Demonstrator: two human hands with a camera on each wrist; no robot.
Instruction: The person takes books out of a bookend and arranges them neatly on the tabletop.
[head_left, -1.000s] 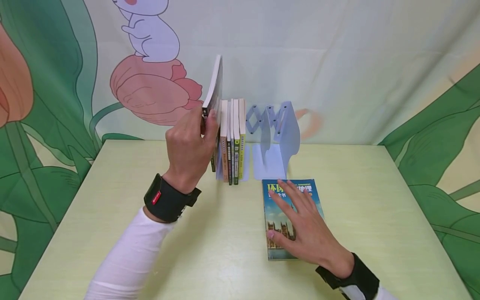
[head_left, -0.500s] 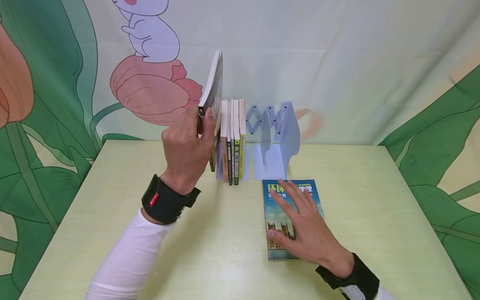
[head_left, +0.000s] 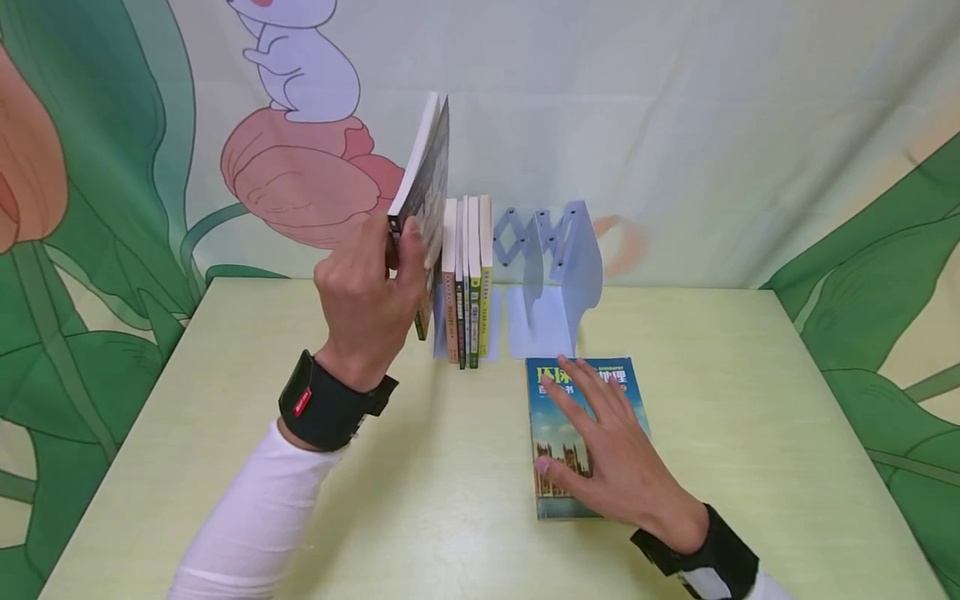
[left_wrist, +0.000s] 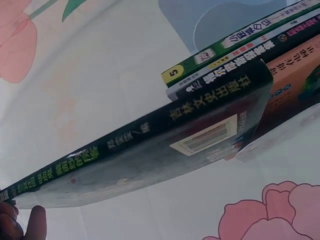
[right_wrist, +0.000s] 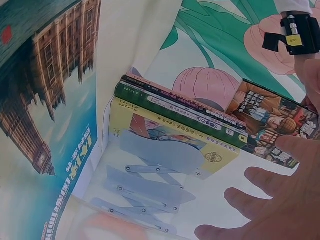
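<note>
My left hand (head_left: 367, 300) pinches a dark-covered book (head_left: 429, 196) by its near edge, thumb on the right side. That book is upright and tilted, at the left end of a row of standing books (head_left: 471, 292). The left wrist view shows its dark spine (left_wrist: 135, 125) with green lettering, overlapping the row's spines. Spread fingers of my right hand (head_left: 618, 454) lie over a blue geography book (head_left: 553, 429) flat on the table. In the right wrist view, the held book's cover (right_wrist: 270, 122) shows illustrated figures, and the blue book's cover (right_wrist: 55, 115) fills the left side.
A pale blue expandable bookend (head_left: 581, 267) with crossed struts stands right of the row, behind the blue book. The light table (head_left: 247, 400) ends at a printed cloth backdrop (head_left: 675, 167) close behind the row.
My left hand has drawn the dark book slightly left and up, away from the row, and turned it so more of its cover shows. My right hand stays over the blue book.
</note>
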